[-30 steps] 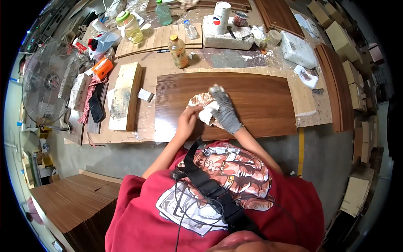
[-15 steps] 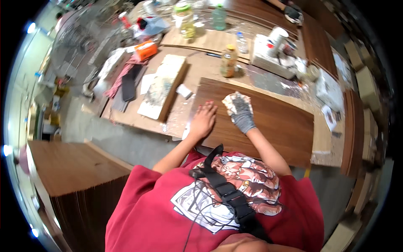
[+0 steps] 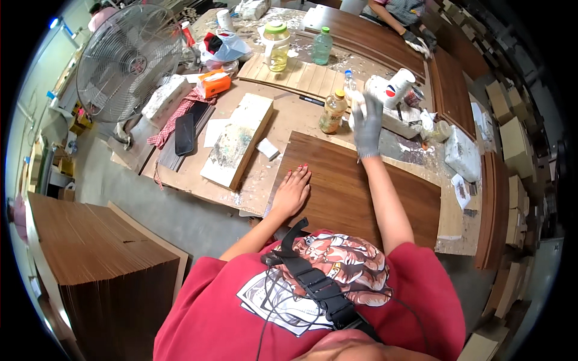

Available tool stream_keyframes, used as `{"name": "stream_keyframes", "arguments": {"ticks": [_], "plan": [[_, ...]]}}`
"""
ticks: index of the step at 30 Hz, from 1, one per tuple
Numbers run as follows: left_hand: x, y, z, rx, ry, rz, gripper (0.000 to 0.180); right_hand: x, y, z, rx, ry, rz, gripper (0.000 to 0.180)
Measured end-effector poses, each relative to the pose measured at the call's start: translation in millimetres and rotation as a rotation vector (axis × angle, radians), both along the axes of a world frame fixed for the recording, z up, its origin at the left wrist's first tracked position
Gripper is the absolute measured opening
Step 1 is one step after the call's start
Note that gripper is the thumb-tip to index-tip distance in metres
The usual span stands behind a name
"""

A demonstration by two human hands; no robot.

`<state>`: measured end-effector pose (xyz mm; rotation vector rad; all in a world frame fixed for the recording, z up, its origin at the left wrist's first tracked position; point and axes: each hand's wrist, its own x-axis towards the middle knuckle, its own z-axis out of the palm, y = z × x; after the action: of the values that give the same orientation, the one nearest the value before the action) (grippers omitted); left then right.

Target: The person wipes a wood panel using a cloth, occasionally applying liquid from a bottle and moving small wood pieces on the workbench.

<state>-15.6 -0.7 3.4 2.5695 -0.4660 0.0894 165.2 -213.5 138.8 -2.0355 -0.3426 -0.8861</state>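
Left hand (image 3: 291, 191) lies flat and spread on the dark wood panel (image 3: 361, 192) at frame centre, atop the cluttered bench (image 3: 259, 174), while the gloved right hand (image 3: 367, 120), fingers loosely open, lifts above, near an upper-left fan (image 3: 129, 57).

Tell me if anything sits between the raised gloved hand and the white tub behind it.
Nothing visible does. The right hand, gloved, is raised right in front of the white tub; the amber bottle stands off to its left.
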Motion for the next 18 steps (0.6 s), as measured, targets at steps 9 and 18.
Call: {"name": "stream_keyframes", "arguments": {"ticks": [9,18], "plan": [[4,-3,-1,0.028,-0.038,0.011,0.05,96,28,-16,-0.63,0.285,0.052,0.05],[7,-9,0,0.019,-0.05,-0.043,0.051,81,17,-8,-0.666,0.295,-0.101,0.053]]}}
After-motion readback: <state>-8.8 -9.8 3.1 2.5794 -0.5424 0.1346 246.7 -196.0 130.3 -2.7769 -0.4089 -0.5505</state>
